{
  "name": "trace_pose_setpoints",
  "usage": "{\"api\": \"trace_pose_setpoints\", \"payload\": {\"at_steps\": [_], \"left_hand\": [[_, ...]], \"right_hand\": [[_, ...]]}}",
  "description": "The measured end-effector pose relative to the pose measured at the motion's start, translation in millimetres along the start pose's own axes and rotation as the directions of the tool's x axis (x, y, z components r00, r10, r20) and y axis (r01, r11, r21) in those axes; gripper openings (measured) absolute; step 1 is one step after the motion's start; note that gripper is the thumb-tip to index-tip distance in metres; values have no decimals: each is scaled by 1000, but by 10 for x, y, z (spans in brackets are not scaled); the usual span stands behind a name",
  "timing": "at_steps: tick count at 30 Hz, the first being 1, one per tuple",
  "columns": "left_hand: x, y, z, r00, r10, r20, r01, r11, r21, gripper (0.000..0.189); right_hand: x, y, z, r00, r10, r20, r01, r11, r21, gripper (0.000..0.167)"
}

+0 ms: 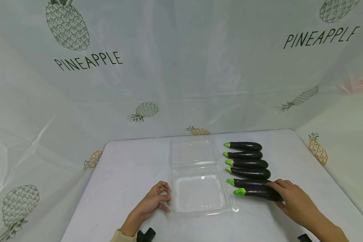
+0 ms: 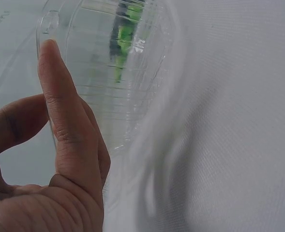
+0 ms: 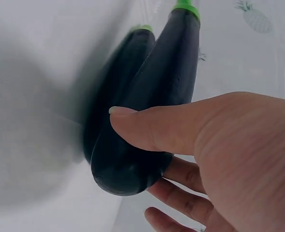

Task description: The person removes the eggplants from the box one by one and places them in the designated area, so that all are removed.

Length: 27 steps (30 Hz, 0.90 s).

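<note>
My right hand (image 1: 293,198) grips the rounded end of the nearest eggplant (image 1: 257,192), thumb over its dark skin and fingers curled on the other side. In the right wrist view this eggplant (image 3: 169,67) overlaps another eggplant (image 3: 115,82) just behind it. At the left edge of a clear plastic clamshell container (image 1: 201,193), my left hand (image 1: 154,201) pinches the rim between thumb and fingers. The left wrist view shows the container's rim (image 2: 50,19) passing by the fingers. The container's lid (image 1: 193,151) lies folded back, away from me.
Several more eggplants (image 1: 249,163) lie in a column right of the container, green stems toward it. They rest on a white table (image 1: 124,171). A pineapple-print sheet (image 1: 181,74) hangs behind the table and along its sides.
</note>
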<state>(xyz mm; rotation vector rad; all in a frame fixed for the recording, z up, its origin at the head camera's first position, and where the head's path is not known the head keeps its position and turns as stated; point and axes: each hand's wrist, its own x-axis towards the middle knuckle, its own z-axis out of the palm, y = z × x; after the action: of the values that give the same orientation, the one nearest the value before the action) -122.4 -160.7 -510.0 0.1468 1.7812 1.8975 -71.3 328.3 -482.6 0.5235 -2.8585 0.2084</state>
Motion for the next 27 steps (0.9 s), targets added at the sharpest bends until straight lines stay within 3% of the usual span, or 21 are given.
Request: {"api": "trace_pose_setpoints", "payload": {"at_steps": [7, 18, 27], "left_hand": [[-6, 22, 11, 1000, -6, -15, 6, 1000, -1, 35], [-14, 36, 18, 1000, -9, -17, 9, 1000, -2, 35], [-19, 27, 1, 1000, -12, -11, 12, 1000, -10, 33]], "right_hand": [[-6, -35, 61, 999, 27, 46, -27, 1000, 0, 61], [-39, -60, 188, 998, -38, -52, 37, 999, -20, 63], [-49, -93, 204, 1000, 4, 12, -4, 999, -37, 64]]}}
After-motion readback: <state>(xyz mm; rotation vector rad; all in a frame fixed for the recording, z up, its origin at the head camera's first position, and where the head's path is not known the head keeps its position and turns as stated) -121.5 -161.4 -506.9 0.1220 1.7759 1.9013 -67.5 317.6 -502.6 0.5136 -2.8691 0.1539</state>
